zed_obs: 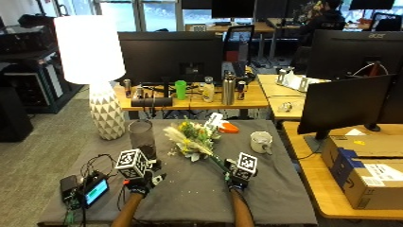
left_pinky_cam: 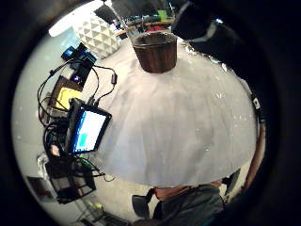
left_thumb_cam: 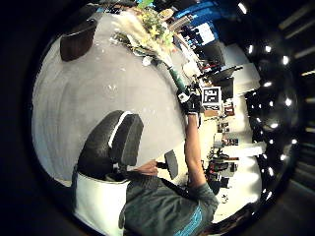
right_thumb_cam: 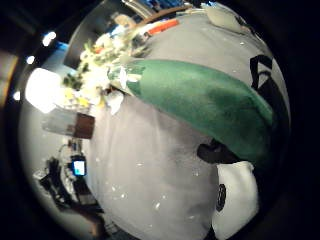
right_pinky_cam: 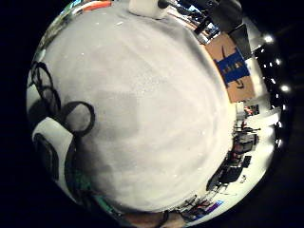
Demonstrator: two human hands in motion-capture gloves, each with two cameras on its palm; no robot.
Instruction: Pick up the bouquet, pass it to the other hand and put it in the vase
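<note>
Right hand [zed_obs: 238, 183]: grips bouquet [zed_obs: 192, 139] stem; flowers point to 11 o'clock
Left hand [zed_obs: 139, 185]: fingers unclear; cannot tell
Risk: a fumbled handover could drop the bouquet; it could tip the vase [zed_obs: 143, 138]

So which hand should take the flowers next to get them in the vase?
Probably the left hand. The right hand grips the bouquet by its green stem, while the left holds nothing and hovers nearer the vase.

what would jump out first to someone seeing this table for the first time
The bouquet of yellow and cream flowers with green-wrapped stems lies mid-table on the grey cloth, its stem end gripped by the right hand. Beside it stands a tall dark glass vase, with the left hand hovering in front of it.
</note>
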